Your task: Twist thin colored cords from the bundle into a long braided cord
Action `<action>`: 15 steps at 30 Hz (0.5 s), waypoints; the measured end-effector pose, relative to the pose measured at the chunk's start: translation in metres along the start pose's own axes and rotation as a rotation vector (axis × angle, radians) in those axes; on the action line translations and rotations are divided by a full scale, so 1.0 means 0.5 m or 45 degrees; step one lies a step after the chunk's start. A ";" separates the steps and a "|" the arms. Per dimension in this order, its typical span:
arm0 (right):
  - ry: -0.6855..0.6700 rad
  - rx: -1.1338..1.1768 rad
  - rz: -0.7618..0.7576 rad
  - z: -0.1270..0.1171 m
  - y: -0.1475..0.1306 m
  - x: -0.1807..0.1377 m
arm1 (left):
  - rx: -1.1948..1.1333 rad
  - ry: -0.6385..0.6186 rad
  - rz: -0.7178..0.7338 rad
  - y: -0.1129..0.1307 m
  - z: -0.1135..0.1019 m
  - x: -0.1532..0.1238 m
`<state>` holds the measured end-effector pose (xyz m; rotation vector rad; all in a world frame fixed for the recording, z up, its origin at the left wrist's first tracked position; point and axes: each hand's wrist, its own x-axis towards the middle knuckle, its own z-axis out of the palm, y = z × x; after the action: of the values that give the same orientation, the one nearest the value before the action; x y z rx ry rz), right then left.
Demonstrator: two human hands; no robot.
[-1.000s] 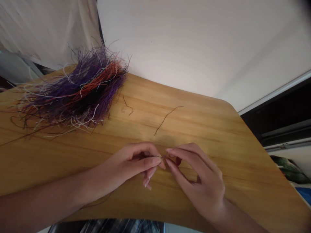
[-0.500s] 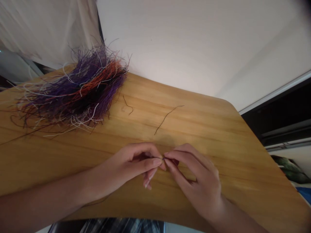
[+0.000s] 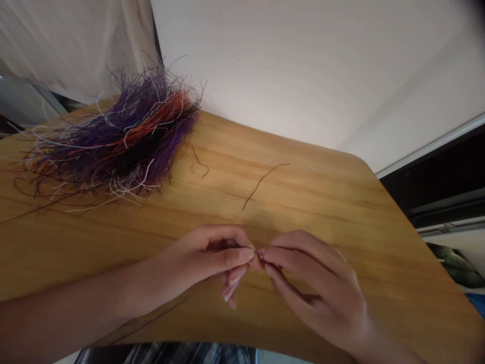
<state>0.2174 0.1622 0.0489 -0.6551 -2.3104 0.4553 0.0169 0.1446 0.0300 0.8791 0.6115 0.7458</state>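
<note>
Thumb and index finger of my left hand [image 3: 231, 255] pinch a thin purple strand [image 3: 259, 254] just below the middle of the view. My right hand [image 3: 318, 278] meets it from the right, its fingertips closed on the same strand close to the left fingertips. Only a short bit, bent into what looks like a small loop or knot, shows between the hands. A long dark strand [image 3: 151, 319] trails below my left forearm toward the table's front edge; whether it is the same one I cannot tell.
A big loose bundle of purple, orange, black and white strands [image 3: 151, 136] lies at the table's back left. Two short dark strands, one curled [image 3: 200, 163] and one longer [image 3: 263, 183], rest on the wooden table [image 3: 379, 242]. Behind stands a white wall [image 3: 284, 65].
My right hand has moved slightly right and down, so a bit more purple strand shows between the fingertips. The trailing strand below my left forearm has shifted. My left hand keeps its pinch.
</note>
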 end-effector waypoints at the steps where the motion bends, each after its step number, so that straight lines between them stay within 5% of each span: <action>1: -0.010 -0.038 -0.048 -0.003 0.001 0.000 | -0.012 -0.010 0.000 0.000 0.001 0.000; 15: 0.023 -0.010 -0.054 -0.020 -0.011 0.011 | 0.218 -0.015 -0.002 0.011 0.004 -0.001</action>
<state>0.2188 0.1624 0.0613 -0.6104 -2.3051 0.4191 0.0163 0.1456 0.0360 1.0396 0.6723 0.6933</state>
